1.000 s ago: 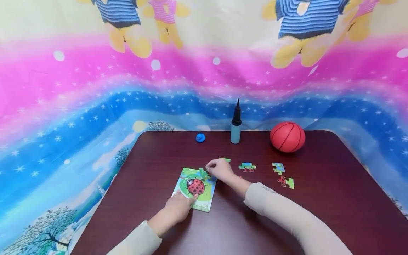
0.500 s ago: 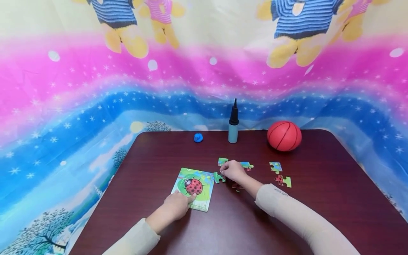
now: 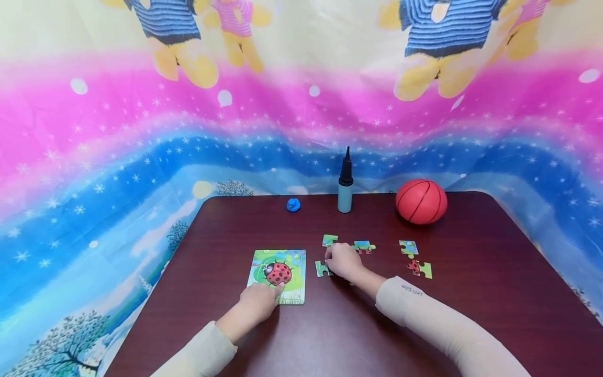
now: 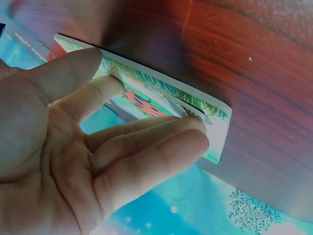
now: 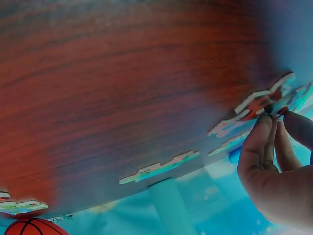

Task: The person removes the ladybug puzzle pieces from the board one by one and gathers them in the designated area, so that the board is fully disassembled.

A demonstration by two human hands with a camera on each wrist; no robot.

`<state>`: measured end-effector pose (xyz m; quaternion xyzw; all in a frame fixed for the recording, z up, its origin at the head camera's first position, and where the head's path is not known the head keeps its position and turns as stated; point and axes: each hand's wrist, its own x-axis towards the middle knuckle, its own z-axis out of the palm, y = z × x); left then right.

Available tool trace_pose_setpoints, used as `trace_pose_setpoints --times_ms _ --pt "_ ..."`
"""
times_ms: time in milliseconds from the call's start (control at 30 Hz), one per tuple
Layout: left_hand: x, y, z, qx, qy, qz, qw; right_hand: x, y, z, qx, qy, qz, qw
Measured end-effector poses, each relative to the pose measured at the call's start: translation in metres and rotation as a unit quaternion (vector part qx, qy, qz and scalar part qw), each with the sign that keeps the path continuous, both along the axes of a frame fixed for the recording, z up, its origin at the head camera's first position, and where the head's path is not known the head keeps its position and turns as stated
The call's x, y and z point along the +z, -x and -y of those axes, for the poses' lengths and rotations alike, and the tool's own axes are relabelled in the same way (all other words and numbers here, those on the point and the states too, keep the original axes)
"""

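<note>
My left hand (image 3: 258,302) rests with fairly straight fingers on the lower left of a square ladybug picture board (image 3: 296,285). In the left wrist view its fingertips (image 4: 110,84) touch the board's face and edge. To the right, my right hand (image 3: 346,262) pinches at a red puzzle piece (image 5: 254,106), thumb and fingers meeting at its edge on the table. The right hand and forearm mostly hide that piece in the head view. Beside the fingers lies a green puzzle piece (image 3: 322,269); another green piece (image 3: 329,240) is just behind.
A blue-and-green puzzle piece (image 3: 364,246) lies behind the right hand. Farther right are two more pieces, one blue-green (image 3: 408,247) and one red-green (image 3: 420,269). Along the back of the table (image 3: 226,225) stand a blue rubber duck (image 3: 293,204), a hand pump (image 3: 345,196) and a red ball (image 3: 421,202).
My right hand left the board's upper right corner, set the green piece down and moved to the red piece beside it. The board turned straighter and slid slightly left under my left hand.
</note>
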<state>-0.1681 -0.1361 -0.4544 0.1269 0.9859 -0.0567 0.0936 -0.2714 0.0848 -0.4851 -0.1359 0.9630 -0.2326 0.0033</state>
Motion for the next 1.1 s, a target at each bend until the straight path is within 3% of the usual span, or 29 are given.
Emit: trace_pose_setpoints --times_ms 67,167,300,400,500,633,767,933,1100 --pt "0.0 0.0 0.0 -0.001 0.006 -0.005 1.0 -0.002 -0.002 0.001 0.002 -0.004 -0.011 0.9999" --pt "-0.001 0.0 0.0 -0.004 0.013 -0.017 0.9998 -0.003 -0.005 0.007 0.026 -0.005 -0.06 0.9978" --pt "-0.002 0.001 0.002 -0.014 0.012 -0.029 0.9994 -0.003 -0.018 0.023 0.112 -0.025 -0.141 0.9833" --pt "-0.001 0.003 0.002 -0.022 0.011 -0.034 0.9991 -0.001 -0.032 0.038 0.182 -0.086 -0.146 0.9687" --pt "-0.001 0.005 0.002 -0.034 0.017 -0.049 0.9981 0.001 -0.045 0.048 0.214 -0.152 -0.123 0.9571" --pt "-0.005 0.007 0.005 -0.04 0.014 -0.093 0.9947 0.003 -0.051 0.055 0.208 -0.181 -0.108 0.9554" --pt "-0.01 0.008 0.007 -0.013 -0.001 -0.126 0.9919 0.003 -0.05 0.058 0.198 -0.177 -0.099 0.959" --pt "-0.016 0.007 0.011 0.014 -0.017 -0.122 0.9922 0.0 -0.05 0.06 0.19 -0.173 -0.086 0.9625" --pt "-0.02 0.007 0.013 -0.002 -0.043 -0.127 0.991 -0.002 -0.049 0.062 0.184 -0.173 -0.084 0.9638"
